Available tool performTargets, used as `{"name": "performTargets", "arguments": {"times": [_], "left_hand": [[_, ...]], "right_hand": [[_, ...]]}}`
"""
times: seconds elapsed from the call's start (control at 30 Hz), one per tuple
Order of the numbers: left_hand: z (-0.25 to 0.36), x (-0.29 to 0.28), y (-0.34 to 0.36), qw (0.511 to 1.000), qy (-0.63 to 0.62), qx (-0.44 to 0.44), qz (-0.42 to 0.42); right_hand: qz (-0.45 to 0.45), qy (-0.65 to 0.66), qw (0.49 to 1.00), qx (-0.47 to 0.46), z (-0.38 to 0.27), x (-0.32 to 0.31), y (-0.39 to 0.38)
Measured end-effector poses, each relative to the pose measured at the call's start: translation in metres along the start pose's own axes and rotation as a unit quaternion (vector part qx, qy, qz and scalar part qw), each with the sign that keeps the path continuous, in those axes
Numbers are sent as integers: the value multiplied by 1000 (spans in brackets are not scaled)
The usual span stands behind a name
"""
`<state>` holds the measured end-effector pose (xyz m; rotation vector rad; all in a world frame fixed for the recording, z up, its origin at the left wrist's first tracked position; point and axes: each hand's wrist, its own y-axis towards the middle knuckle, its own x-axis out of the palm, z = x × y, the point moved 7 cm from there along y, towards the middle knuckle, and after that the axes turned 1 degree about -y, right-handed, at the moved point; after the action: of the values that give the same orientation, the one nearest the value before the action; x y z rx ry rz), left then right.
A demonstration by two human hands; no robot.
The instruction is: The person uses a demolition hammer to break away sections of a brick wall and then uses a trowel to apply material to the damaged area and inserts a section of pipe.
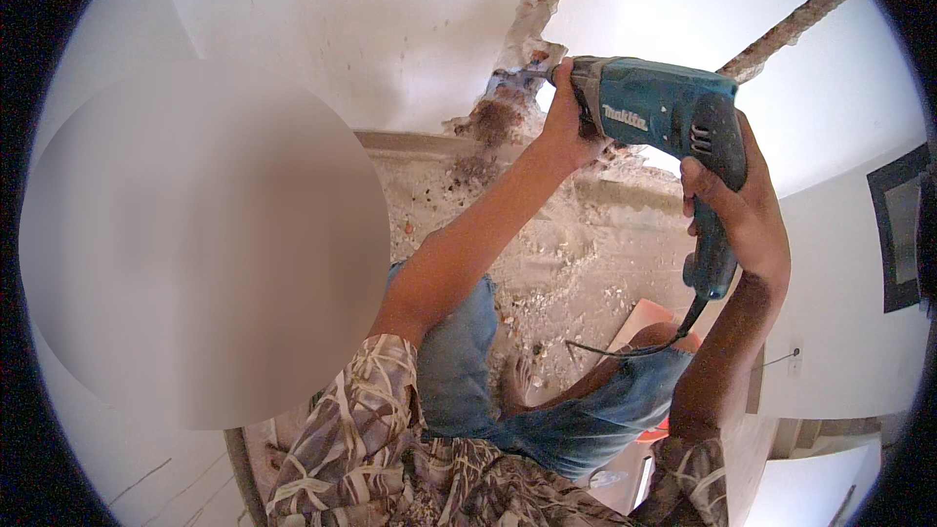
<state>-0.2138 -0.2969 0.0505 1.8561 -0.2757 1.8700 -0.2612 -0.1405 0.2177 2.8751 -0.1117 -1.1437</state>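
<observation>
Landmark: the teal-and-black power drill (pixel 644 102), held up in front of the wall (pixel 381 39), body roughly level, bit end pointing left, handle hanging down at its right.

Right hand (pixel 759 210): closed round the drill's rear handle, thumb across the near side. Trigger pressed or not: cannot tell. Left hand (pixel 569 132): curled about the drill's front end, just behind the bit (pixel 537 73), supporting it; some fingers hidden behind the body.

Bit reaches the rough broken groove (pixel 537 5) just left of the drill; tip contact cannot be made out. Groove runs upward from there, exposing reddish material near its lower end. Second groove (pixel 795 27), slanting, lies above and right of the drill.

Cord (pixel 695 317) drops from the drill's handle and loops leftward. Below the drill: floor (pixel 556 303) strewn with pale rubble, then the person's blue jeans (pixel 590 429) and a bare foot (pixel 520 381). Dark frame (pixel 883 220) on a wall well right of the drill. Region far left of the drill is blurred; contents unreadable.
</observation>
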Motion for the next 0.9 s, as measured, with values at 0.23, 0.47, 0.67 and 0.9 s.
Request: {"name": "performTargets", "arguments": {"times": [0.23, 0.47, 0.67, 0.9], "left_hand": [[-27, -24, -32, 995, 85, -51, -17], [-49, -50, -74, 977, 177, -112, 31], [-41, -56, -84, 969, 204, -123, 69], [-32, -55, -83, 970, 202, -114, 75]], "right_hand": [[76, 29, 997, -6, 85, 26, -63], [150, 234, 956, 95, 122, 66, -144], [149, 221, 962, 54, 142, 84, -154], [202, 124, 971, -39, 148, 93, -148]]}}
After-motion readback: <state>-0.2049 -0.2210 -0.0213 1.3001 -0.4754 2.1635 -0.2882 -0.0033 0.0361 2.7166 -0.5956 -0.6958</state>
